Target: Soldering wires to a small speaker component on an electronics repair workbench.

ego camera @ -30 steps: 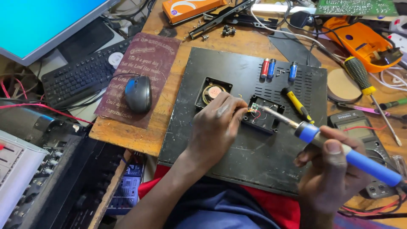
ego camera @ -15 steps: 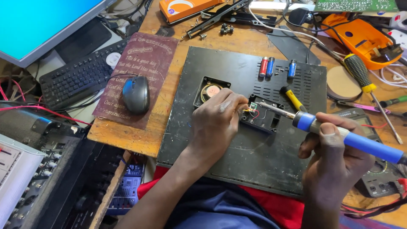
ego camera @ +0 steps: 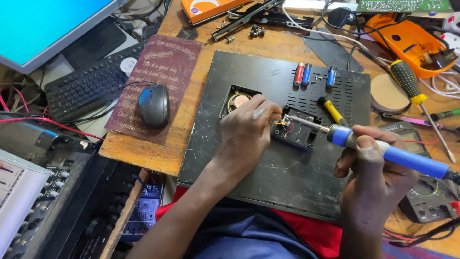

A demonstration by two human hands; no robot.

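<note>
A black device panel (ego camera: 268,192) lies flat on the wooden bench, with a round speaker (ego camera: 238,100) and an open battery compartment (ego camera: 296,130) set into it. My left hand (ego camera: 247,132) rests on the panel, fingertips pinching thin wires at the compartment's left edge. My right hand (ego camera: 376,177) grips a blue-handled soldering iron (ego camera: 393,156); its metal tip touches the wires beside my left fingertips. Three small batteries (ego camera: 306,74) lie on the panel's vented top.
A computer mouse (ego camera: 154,104) sits on a maroon pad (ego camera: 158,67), next to a black keyboard (ego camera: 86,88) and a monitor (ego camera: 43,26). Screwdrivers (ego camera: 417,98), an orange case (ego camera: 412,43), a multimeter (ego camera: 426,201) and cables crowd the right. An audio mixer (ego camera: 28,192) stands lower left.
My right hand has drawn the soldering iron slightly lower and flatter, the tip staying at the battery compartment wires. My left hand has held its place.
</note>
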